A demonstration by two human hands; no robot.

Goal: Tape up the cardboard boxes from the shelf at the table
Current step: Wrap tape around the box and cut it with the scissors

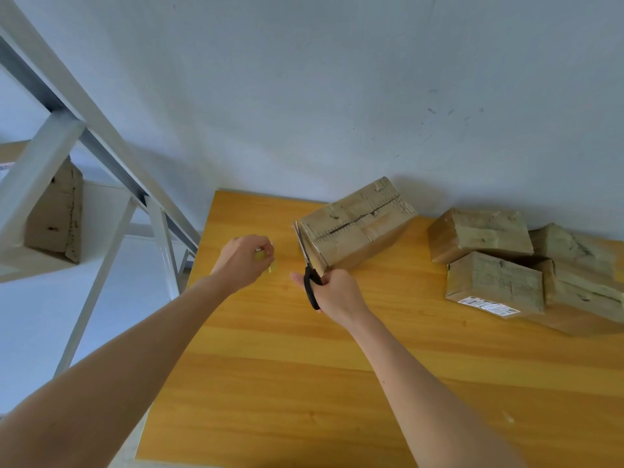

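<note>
Scissors (306,265) gripped by right hand (337,292) beside box (358,224); left hand (241,261) curled

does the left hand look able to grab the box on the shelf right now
Probably not: the left hand grips a tape roll, and the shelf's slanted bar crosses between it and that box.

Both bare forearms reach forward side by side. Left hand (241,261) knuckles up, fingers curled round a small yellowish thing (261,255). Right hand (337,292) grips the scissors (309,292) by their black handles, blades pointing away.
</note>
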